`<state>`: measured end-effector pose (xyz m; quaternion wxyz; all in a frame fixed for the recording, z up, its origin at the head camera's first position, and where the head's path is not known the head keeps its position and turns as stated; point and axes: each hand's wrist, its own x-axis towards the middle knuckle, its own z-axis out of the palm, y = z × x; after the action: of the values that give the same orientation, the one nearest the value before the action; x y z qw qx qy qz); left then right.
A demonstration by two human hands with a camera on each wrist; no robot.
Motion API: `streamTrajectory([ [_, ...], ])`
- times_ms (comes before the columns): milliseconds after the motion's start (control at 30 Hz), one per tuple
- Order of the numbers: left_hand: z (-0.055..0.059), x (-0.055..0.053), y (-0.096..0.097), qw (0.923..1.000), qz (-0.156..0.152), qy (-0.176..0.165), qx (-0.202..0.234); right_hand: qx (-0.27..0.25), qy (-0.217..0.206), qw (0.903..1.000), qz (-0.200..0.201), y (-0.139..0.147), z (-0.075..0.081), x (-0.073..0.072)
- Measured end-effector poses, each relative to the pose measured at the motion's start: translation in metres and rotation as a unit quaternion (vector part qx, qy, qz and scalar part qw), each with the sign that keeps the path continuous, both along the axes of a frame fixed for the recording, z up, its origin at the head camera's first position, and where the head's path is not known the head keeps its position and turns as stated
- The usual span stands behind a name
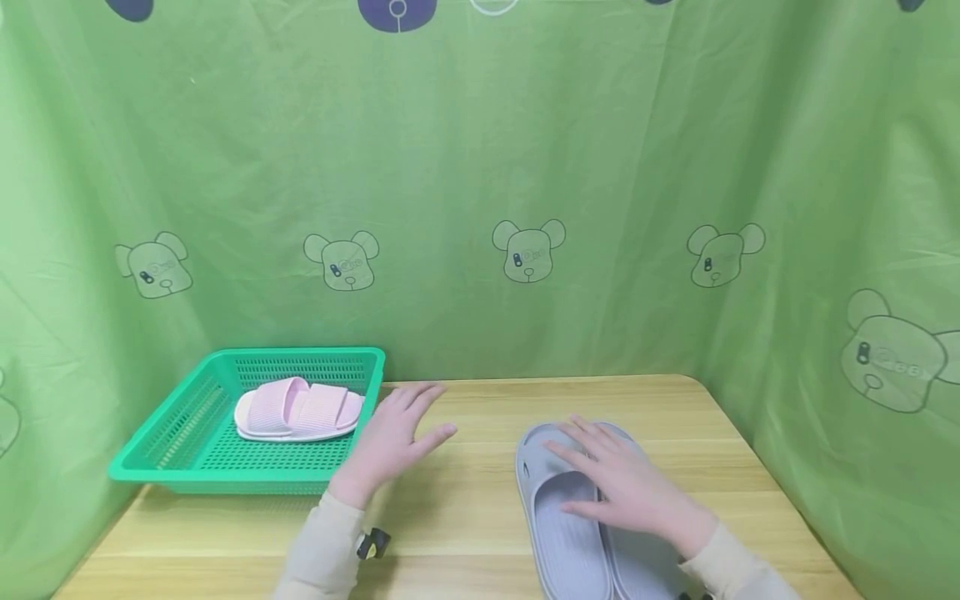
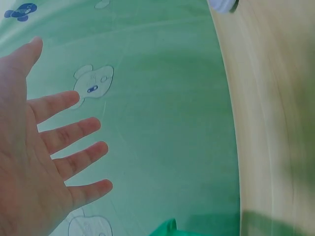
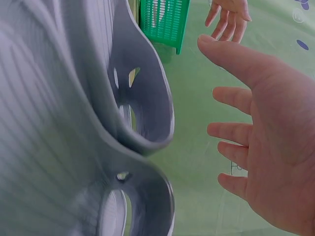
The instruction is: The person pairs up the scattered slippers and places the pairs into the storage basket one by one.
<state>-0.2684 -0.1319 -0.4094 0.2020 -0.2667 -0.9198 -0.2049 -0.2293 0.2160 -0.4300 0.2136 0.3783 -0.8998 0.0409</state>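
A pair of grey slippers [image 1: 567,546] lies side by side on the table's right half, toes pointing away. Above them hovers my right hand [image 1: 630,492], fingers spread and holding nothing; it hides part of the right slipper. In the right wrist view, a gap shows between the hand [image 3: 280,137] and the slippers [image 3: 59,123]. My left hand [image 1: 386,437] is held up, fingers extended, beside the right edge of a green basket [image 1: 247,477]. Its palm [image 2: 29,152] is bare in the left wrist view. Pink-and-white striped footwear [image 1: 300,410] lies in the basket.
The basket stands at the back left of a wooden table [image 1: 465,508]. A green curtain [image 1: 450,167] with bear-head prints hangs behind the table and along both sides. A small black-and-yellow piece [image 1: 372,544] sits at the left cuff.
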Motion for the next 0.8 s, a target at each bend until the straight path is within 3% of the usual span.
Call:
streamTrajectory([
  [267,-0.001,0.001,0.020,0.9991,-0.011,-0.041,-0.006,0.006,-0.056,0.9981,-0.022,0.016,0.002,-0.007],
  [433,-0.006,-0.002,0.033,0.9992,-0.019,-0.031,-0.016,0.005,-0.066,0.9973,-0.031,0.023,0.006,-0.009],
  [800,-0.012,-0.003,0.055,0.9975,-0.045,-0.040,-0.037,-0.007,-0.088,0.9948,-0.051,0.045,-0.005,-0.023],
])
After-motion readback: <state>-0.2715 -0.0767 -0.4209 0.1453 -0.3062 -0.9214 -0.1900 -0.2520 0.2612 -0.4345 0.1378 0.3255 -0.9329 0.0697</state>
